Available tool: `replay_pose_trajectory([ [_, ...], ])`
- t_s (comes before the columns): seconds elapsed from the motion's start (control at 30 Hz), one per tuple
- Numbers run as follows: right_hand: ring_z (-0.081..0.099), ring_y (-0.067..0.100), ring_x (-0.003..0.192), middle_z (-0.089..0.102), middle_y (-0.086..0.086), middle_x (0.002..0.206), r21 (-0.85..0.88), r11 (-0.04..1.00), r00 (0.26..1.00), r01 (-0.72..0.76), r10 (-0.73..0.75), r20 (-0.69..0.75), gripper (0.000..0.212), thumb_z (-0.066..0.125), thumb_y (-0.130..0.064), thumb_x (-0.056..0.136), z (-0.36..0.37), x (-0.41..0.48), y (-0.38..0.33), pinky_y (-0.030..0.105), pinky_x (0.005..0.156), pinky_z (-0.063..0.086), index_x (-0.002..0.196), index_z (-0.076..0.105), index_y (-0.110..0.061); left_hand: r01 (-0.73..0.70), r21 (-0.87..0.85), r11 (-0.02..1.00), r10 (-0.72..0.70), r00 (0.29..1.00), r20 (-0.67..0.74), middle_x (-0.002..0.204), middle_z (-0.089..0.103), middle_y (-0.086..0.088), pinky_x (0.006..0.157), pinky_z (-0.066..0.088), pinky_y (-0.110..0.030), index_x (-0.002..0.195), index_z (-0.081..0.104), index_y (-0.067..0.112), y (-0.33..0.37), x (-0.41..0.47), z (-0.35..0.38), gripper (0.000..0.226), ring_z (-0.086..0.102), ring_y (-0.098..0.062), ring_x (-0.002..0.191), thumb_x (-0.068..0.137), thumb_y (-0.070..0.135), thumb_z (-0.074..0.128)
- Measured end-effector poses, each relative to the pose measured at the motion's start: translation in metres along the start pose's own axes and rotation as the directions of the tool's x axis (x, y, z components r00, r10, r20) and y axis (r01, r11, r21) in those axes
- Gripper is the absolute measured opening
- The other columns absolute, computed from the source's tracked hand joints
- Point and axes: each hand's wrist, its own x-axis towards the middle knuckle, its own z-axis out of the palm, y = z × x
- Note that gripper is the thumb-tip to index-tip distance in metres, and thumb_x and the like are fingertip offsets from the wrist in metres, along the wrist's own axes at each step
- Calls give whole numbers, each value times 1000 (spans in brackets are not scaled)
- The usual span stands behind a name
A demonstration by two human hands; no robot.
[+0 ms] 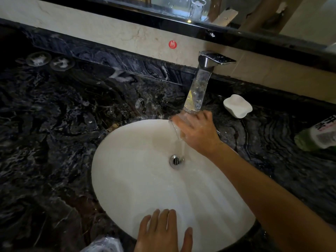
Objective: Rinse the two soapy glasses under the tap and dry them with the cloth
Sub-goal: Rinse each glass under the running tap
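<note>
We have one glass (179, 127) tipped under the tap (203, 84), over the back edge of the sink (127, 179), with water running off it toward the drain (176, 161). Our right hand (198, 133) grips it; our left hand (161, 231) rests spread and empty on the sink's front edge. So we judge the first rinse is in hand. Next we must turn the glass to clear the suds (the second glass and the cloth we cannot see for certain). A white soap dish (237, 106) sits near the counter's back edge.
</note>
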Motion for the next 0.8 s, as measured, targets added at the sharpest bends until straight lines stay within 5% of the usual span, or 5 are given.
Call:
replay_pose_trajectory([
  [0.27,50,31,90,69,14,93,-54,996,998,-64,64,-3,47,78,-13,74,3,0,-4,41,73,33,121,71,-15,-1,13,1000,2,999,-38,85,78,-2,72,61,-44,82,79,17,0,1,1,54,78,-26,79,68,64,56],
  [0.4,57,29,99,72,9,112,46,999,999,-21,23,-32,26,56,-15,94,-5,-7,-20,39,78,39,118,69,-17,2,29,1000,-1,1000,-17,86,79,-3,72,61,-45,83,80,16,0,2,3,56,78,-26,79,67,65,57],
  [0.5,62,26,105,71,5,115,248,938,970,-241,225,93,43,73,-21,75,-10,-16,-37,43,84,47,117,72,-15,-1,30,1000,1,1000,-1,85,79,-3,71,61,-46,83,80,17,0,2,4,58,78,-26,78,68,67,55],
  [0.7,61,5,102,63,-21,106,482,25,353,-876,715,604,60,92,-39,67,-27,-11,-61,18,83,46,118,61,-33,-8,52,999,12,998,-65,79,79,-2,67,62,-45,78,80,18,-1,4,5,66,78,-25,72,89,67,36],
  [0.8,62,5,101,63,-20,105,469,-128,246,-874,717,652,57,93,-39,64,-24,-13,-63,24,84,52,112,62,-36,-13,64,998,18,997,-70,79,79,-2,67,61,-45,79,80,19,-2,4,6,70,78,-24,72,91,68,32],
])
